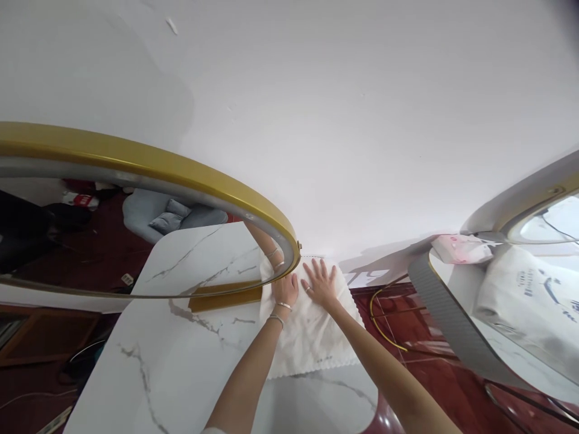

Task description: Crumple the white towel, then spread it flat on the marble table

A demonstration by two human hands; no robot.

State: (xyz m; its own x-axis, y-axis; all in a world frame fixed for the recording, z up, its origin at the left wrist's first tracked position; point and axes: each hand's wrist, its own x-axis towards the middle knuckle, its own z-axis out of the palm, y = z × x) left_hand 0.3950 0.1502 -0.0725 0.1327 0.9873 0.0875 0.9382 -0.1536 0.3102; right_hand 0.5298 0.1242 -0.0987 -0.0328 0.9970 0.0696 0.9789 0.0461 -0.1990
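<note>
A white cloth with a scalloped edge (312,343) lies spread on the white marble-patterned tabletop (181,361), with slight wrinkles in it. My right hand (320,286) rests flat near the cloth's far edge, fingers spread, a ring on one finger. Beside it, my left hand (286,290) presses on the cloth close to the mirror's rim. Its thumb shows, but the rim partly hides the fingers. Bracelets circle the left wrist. Neither hand has lifted the cloth.
A large gold-framed mirror (181,166) stands at left on a gold base (221,298), reflecting a grey sofa and my arm. White wall rises behind. At right, another table (446,313) bears a tissue pack (464,248) and a printed white cloth item (534,301). Reddish floor (434,367) lies between.
</note>
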